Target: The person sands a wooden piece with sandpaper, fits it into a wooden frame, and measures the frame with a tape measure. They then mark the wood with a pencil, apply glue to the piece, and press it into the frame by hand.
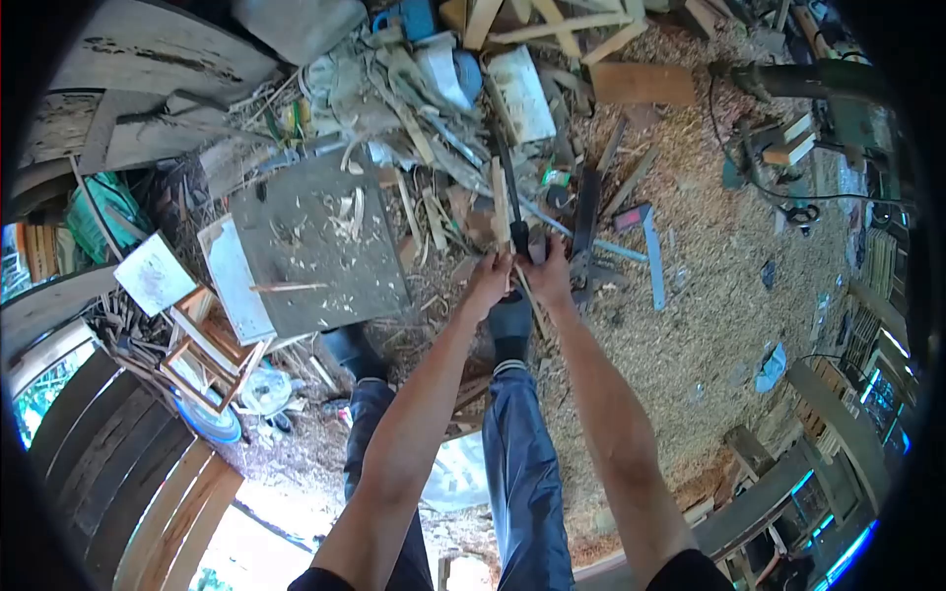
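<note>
My left hand (488, 281) is closed around the lower end of a narrow pale wooden strip (500, 192), which points away from me. Close beside it, my right hand (548, 276) is closed at the near end of a long, dark, blade-like tool (509, 172) that runs alongside the strip. The tool's exact kind is not clear, and the fingers cover its near end. Both hands are low, above my right boot (509, 325). A hand saw (652, 258) with a pinkish-red handle part lies on the shavings to the right.
A grey board (310, 246) strewn with shavings is left of my hands. Wood scraps and cloth (345, 89) are heaped ahead. A brown plank (643, 84) lies farther off. Small wooden frames (202, 350) stand at left. A dark cable (778, 192) crosses the right side.
</note>
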Tool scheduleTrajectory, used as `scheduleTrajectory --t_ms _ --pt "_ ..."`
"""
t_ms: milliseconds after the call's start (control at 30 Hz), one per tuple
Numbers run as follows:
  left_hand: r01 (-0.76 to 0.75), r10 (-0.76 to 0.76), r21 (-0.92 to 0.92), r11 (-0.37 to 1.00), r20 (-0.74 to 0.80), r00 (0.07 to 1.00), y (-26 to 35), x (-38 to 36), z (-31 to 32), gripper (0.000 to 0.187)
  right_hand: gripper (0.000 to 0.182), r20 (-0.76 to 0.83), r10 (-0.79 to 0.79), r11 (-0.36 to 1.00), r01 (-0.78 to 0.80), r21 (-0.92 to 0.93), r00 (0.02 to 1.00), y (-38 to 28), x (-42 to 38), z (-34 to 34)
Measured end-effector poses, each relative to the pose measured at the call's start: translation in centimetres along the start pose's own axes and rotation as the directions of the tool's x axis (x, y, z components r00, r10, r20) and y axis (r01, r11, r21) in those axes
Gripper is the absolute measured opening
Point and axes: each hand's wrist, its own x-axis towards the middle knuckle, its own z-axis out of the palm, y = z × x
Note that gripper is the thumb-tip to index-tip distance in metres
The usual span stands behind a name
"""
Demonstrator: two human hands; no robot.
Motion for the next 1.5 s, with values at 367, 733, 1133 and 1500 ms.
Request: scheduleTrajectory --t_ms 367,733,1133,1500 --pt "-0.201 0.229 0.326 0.924 -0.048 0.972 5.2 -20.9 -3.9 0.037 0.044 0.086 0.258 0.748 -0.255 0.613 0.962 -12.6 -8.6 -4.4" --pt "-0.441 0.441 -0.17 0.882 -0.038 0.897 6.8 -25.8 -23.9 0.036 0.051 -0.062 -0.191 0.97 0.198 0.14 0.98 -22.9 -10.1 3.1" --pt "-0.762 0.787 0.2 0.617 -0.154 0.597 9.7 -25.4 -27.2 0.025 0.072 0.29 -0.354 0.867 0.428 -0.256 0.889 -25.3 -9.5 4.7" --pt "-0.783 0.93 0.501 0.368 -0.218 0.297 9.0 -29.6 -23.9 0.027 0.053 0.195 -0.574 0.809 0.513 0.289 0.795 -25.7 -14.0 2.8"
